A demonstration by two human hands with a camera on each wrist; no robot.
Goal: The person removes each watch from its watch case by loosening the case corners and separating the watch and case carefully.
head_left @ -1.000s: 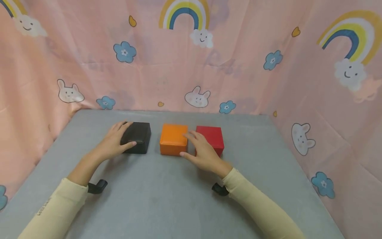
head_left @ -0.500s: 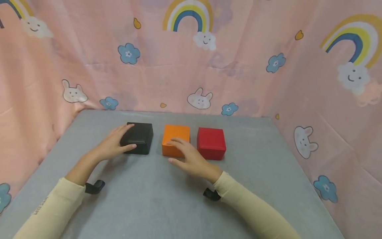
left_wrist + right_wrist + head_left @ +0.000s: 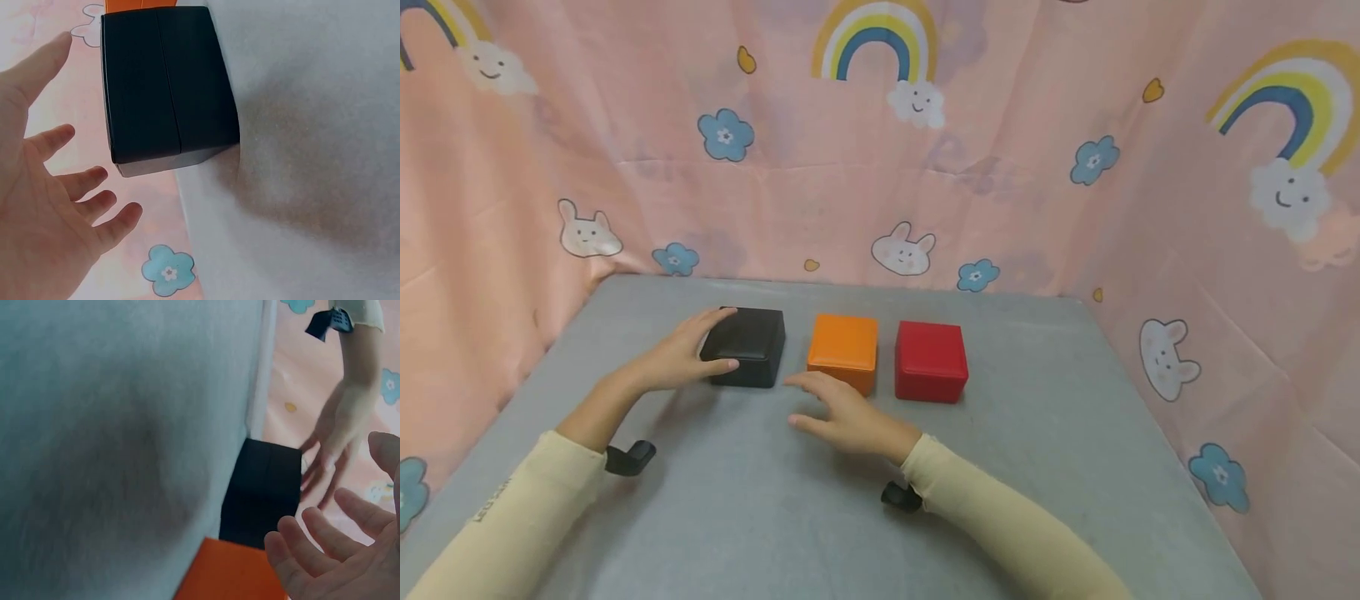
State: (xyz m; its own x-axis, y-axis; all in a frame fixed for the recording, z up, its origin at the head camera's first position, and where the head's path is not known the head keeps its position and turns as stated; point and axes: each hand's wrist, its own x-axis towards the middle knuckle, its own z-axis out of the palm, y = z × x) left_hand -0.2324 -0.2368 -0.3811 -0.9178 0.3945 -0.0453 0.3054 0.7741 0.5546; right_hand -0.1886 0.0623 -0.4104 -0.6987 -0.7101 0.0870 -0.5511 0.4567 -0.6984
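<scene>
Three small closed boxes stand in a row in the head view: a black box (image 3: 760, 337) at left, an orange box (image 3: 844, 337) in the middle, a red box (image 3: 931, 358) at right. My left hand (image 3: 677, 358) is over the left side of the black box, thumb and fingers spread. The left wrist view shows that hand apart from the black box (image 3: 162, 87), holding nothing. My right hand (image 3: 850, 421) hovers in front of the orange box, its fingers relaxed and pointing left. In the right wrist view its fingers overlap the edge of the orange box (image 3: 225, 575).
The boxes stand on a grey table (image 3: 820, 533), toward its far edge. A pink curtain (image 3: 820, 200) with rainbows, rabbits and flowers hangs behind and at both sides. Black wrist straps (image 3: 631, 458) show under both light sleeves (image 3: 512, 517).
My right hand has moved left and nearer, from between the red and orange boxes to in front of the orange one. My left hand stays by the black box. The boxes stay in their row.
</scene>
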